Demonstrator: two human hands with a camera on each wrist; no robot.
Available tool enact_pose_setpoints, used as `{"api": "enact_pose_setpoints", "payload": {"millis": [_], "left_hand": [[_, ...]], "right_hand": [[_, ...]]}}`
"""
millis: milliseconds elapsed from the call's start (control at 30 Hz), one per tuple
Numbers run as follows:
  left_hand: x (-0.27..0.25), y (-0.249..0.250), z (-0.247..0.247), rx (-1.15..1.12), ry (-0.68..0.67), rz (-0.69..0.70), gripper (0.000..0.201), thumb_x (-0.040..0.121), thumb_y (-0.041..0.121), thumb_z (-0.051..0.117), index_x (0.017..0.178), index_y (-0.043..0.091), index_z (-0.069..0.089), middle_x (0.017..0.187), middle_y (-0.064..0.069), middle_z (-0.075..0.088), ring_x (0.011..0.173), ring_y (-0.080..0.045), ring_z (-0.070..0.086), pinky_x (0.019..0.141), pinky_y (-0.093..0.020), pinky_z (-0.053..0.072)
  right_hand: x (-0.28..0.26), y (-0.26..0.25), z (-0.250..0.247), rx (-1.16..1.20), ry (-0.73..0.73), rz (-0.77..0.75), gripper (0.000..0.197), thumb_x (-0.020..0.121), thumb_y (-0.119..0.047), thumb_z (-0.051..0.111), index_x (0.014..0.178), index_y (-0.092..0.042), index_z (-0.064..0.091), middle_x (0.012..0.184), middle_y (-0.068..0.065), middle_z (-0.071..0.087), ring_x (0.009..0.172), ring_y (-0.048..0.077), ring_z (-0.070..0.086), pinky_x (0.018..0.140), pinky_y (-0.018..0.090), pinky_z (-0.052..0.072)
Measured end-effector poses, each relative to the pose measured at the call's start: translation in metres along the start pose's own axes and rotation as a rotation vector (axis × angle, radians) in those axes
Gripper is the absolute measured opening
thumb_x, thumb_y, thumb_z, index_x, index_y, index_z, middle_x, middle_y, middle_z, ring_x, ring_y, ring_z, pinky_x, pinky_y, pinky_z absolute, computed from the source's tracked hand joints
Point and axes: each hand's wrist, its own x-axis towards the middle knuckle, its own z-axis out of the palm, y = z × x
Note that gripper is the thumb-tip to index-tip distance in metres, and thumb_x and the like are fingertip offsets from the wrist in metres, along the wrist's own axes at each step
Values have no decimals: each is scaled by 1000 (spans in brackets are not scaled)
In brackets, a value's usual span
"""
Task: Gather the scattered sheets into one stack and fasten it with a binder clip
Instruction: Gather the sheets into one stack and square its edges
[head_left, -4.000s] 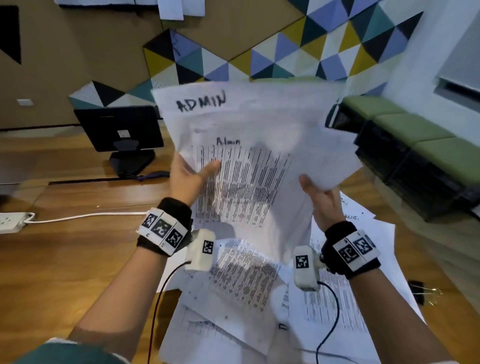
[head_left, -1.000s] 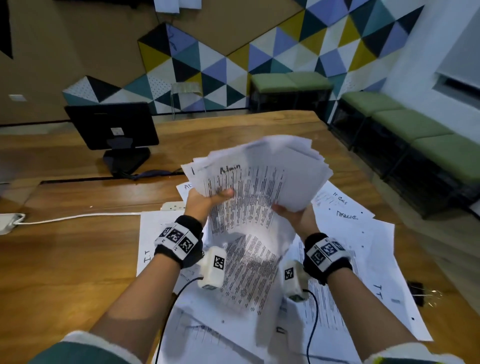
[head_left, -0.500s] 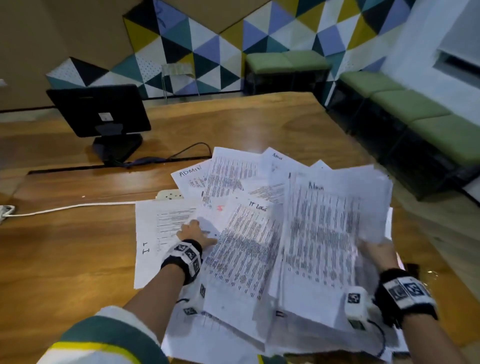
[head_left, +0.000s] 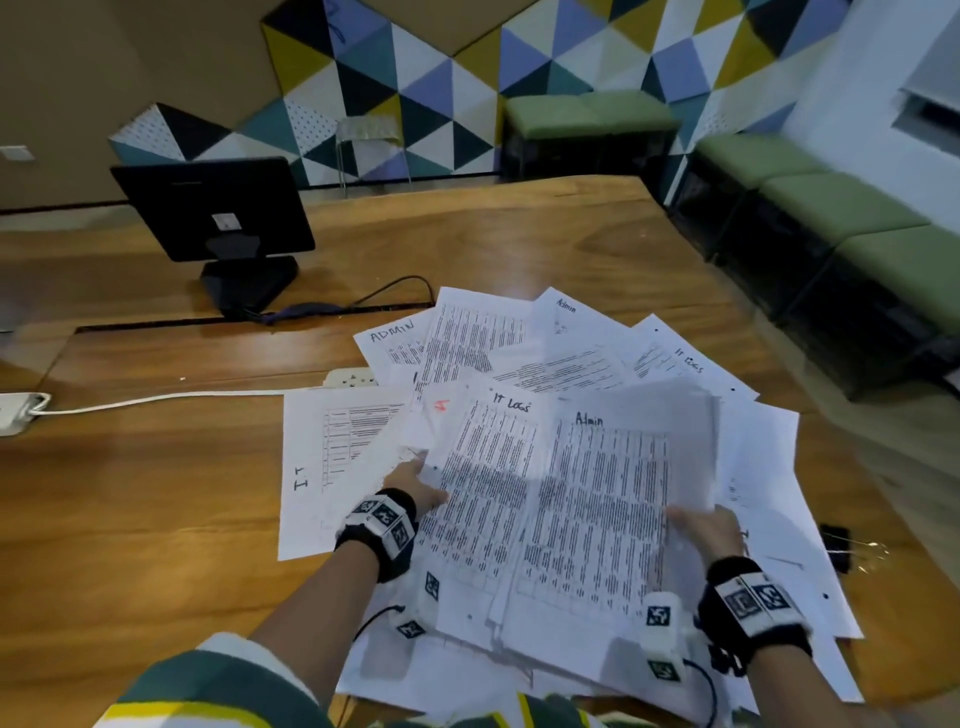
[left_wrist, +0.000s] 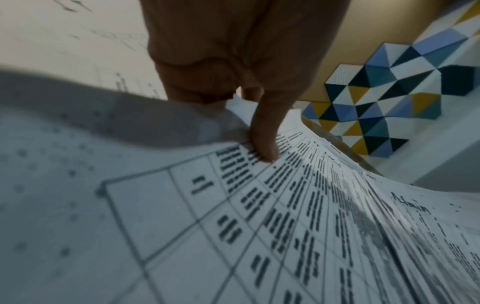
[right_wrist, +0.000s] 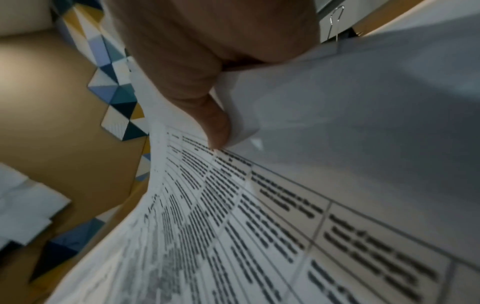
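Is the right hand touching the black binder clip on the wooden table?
Apart. The head view shows the right hand gripping the printed paper sheets, while the black binder clip lies beyond it on the table.

Dim indoor light; glare on table (head_left: 524, 291); wrist views motion-blurred; wide-angle warp at edges.

Your near and centre work area is covered by loose sheets (head_left: 524, 358), fanned and overlapping across the table (head_left: 156, 499). Open wood lies to your left and beyond the paper's far edge. On the left, a white cable (head_left: 156, 399) crosses the surface to a power strip (head_left: 350, 376) partly tucked under the sheets. A monitor (head_left: 213, 208) on its stand blocks the far left. At the right, the binder clip (head_left: 836, 540) sits just beside the paper edge, near the table's edge.
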Motion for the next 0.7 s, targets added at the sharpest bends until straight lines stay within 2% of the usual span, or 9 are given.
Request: {"api": "enact_pose_setpoints", "payload": {"millis": [133, 200, 300, 367, 433, 500, 567, 633, 700], "left_hand": [[-6, -10, -2, -131, -3, -40, 66, 86, 12, 60, 142, 2, 26, 143, -18, 39, 128, -31, 43, 104, -35, 36], [-5, -16, -1, -169, -4, -69, 68, 88, 14, 58, 143, 0, 21, 148, -18, 30, 134, -31, 34, 109, -38, 30], [-9, -20, 1, -267, -26, -82, 73, 88, 15, 59, 144, 0, 15, 153, -17, 20, 139, -32, 25, 114, -43, 24], [-13, -21, 5, -283, -61, -71, 74, 87, 12, 60, 145, 4, 15, 152, -15, 23, 138, -32, 26, 112, -46, 25], [-15, -21, 6, -182, -114, -48, 73, 84, 13, 62, 144, 8, 21, 148, -11, 33, 134, -32, 35, 110, -46, 30], [-15, -21, 4, -45, -179, -10, 69, 76, 23, 70, 136, 13, 38, 133, -6, 52, 116, -28, 53, 102, -47, 42], [-13, -21, 4, 61, -248, 30, 63, 69, 31, 76, 124, 14, 51, 116, -3, 63, 102, -23, 59, 93, -40, 48], [-9, -22, 9, 164, -257, 69, 59, 70, 34, 75, 121, 14, 54, 116, -3, 63, 103, -22, 58, 90, -34, 46], [-11, -18, 13, 174, -225, 102, 72, 68, 51, 71, 128, 18, 49, 129, -2, 57, 116, -24, 54, 100, -39, 43]], "right_hand": [[2, 2, -11, 209, -144, 54, 60, 84, -8, 64, 135, 9, 37, 141, 23, 42, 132, 36, 37, 109, 42, 26], [6, 10, -17, 286, -201, 100, 59, 86, -11, 62, 134, 10, 36, 141, 21, 41, 129, 35, 39, 107, 40, 30], [7, 23, -21, 354, -357, 190, 58, 80, -20, 68, 123, 13, 46, 110, 19, 58, 86, 29, 58, 65, 29, 54], [4, 25, -18, 329, -402, 236, 36, 82, -21, 66, 96, 9, 53, 72, 15, 54, 45, 21, 51, 41, 21, 41], [5, 24, -12, 233, -398, 222, 32, 79, -25, 71, 81, 0, 52, 52, 7, 40, 38, 17, 36, 46, 26, 29], [3, 21, -7, 135, -441, 176, 43, 68, -30, 79, 81, 3, 56, 60, 10, 44, 56, 23, 41, 56, 35, 31], [-4, 11, -3, 86, -468, 146, 38, 69, -26, 78, 79, 2, 54, 59, 10, 47, 56, 23, 46, 56, 33, 36], [-8, 1, 5, 71, -485, 97, 31, 79, -20, 72, 84, 3, 52, 55, 8, 51, 53, 22, 50, 55, 29, 41], [-12, -8, 15, 41, -513, 44, 43, 75, -23, 75, 99, 3, 50, 62, 11, 56, 61, 25, 55, 62, 34, 47]]}}
